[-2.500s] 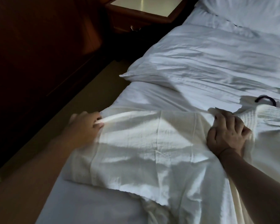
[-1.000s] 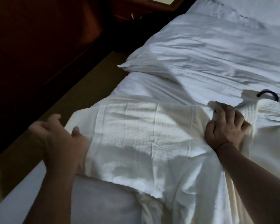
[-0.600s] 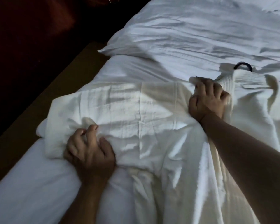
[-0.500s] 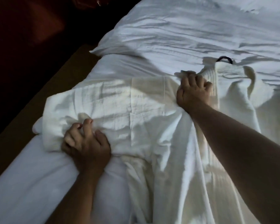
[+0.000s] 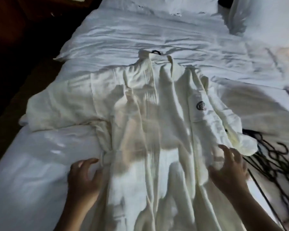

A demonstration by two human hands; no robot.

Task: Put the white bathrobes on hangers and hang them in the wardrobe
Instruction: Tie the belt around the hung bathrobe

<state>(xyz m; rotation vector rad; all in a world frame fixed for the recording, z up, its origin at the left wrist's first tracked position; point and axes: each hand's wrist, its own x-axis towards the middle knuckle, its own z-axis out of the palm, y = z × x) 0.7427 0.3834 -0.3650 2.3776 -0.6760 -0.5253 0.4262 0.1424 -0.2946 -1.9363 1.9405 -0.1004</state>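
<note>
Head view: the white bathrobe (image 5: 140, 114) lay spread front-up across the middle of the bed (image 5: 32, 172), a black hanger hook (image 5: 155, 52) at its collar and spare hangers (image 5: 274, 164) near the bed's right edge, while the left hand (image 5: 83, 179) and right hand (image 5: 228, 172), palms down with fingers spread and gripping nothing, were at either side of its waist.

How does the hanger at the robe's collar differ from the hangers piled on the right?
The collar hanger shows only its hook, the rest hidden by the bathrobe; the piled hangers lie bare, tangled. It is one; they are several. All are dark, on the bed.
</note>
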